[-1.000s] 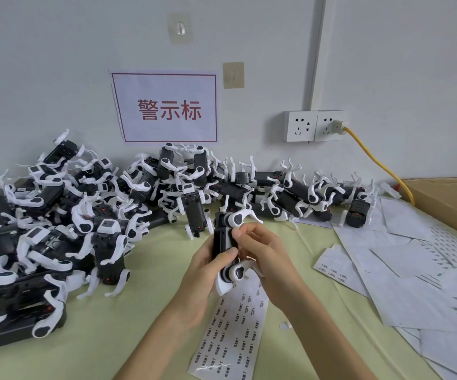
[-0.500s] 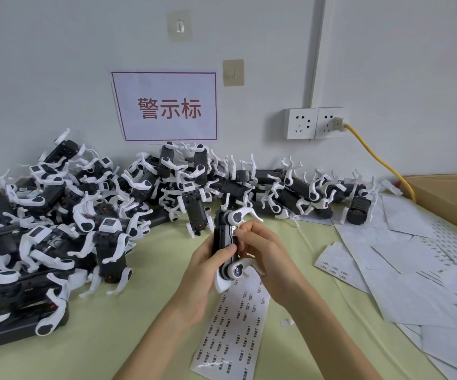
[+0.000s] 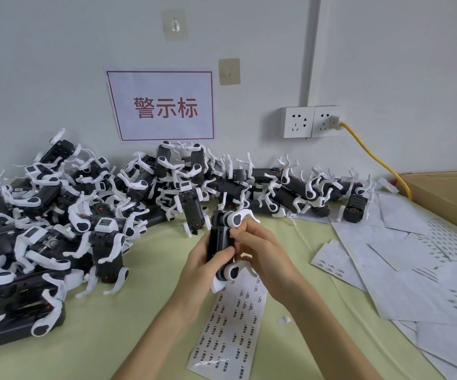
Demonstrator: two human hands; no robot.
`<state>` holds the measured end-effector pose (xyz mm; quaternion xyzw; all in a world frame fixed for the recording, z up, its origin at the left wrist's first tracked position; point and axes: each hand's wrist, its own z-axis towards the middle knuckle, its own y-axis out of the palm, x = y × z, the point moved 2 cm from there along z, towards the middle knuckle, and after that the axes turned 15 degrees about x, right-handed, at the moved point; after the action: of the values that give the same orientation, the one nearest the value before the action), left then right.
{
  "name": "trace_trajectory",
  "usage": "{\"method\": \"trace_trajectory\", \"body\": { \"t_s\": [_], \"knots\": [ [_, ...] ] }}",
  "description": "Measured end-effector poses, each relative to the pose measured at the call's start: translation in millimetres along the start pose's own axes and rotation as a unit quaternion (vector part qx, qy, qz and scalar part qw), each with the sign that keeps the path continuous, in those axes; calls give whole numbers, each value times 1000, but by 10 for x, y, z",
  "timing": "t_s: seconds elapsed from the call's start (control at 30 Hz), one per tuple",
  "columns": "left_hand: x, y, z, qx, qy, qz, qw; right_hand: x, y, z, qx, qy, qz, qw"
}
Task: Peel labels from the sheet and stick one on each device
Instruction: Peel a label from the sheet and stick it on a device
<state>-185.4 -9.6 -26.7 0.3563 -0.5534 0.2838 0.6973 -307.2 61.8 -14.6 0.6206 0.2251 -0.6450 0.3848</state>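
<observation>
The left hand (image 3: 202, 266) gripped a black, white-legged plastic device (image 3: 220, 244) above the long white label sheet (image 3: 234, 329) on the pale green desk (image 3: 145, 270). The right hand (image 3: 260, 249) pinched at its side, apparently pressing a label on; next called for firm smoothing.

Both forearms are bare to the left hand (image 3: 202, 270) and right hand (image 3: 263, 253); no sleeves show.
</observation>
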Motion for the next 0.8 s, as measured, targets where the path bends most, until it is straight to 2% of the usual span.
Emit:
{"method": "trace_trajectory", "body": {
  "t_s": [0.17, 0.47, 0.8],
  "knots": [
    [14, 9, -23, 12, -6, 10, 1000, 31, 4, 10, 1, -7, -2, 1000],
    [3, -30, 14, 94, -54, 43, 993, 21, 114, -41, -2, -51, -60, 997],
    [-135, -26, 103, 83, -89, 24, 992, 9, 120, -53, 3, -68, -89, 994]
  ]
}}
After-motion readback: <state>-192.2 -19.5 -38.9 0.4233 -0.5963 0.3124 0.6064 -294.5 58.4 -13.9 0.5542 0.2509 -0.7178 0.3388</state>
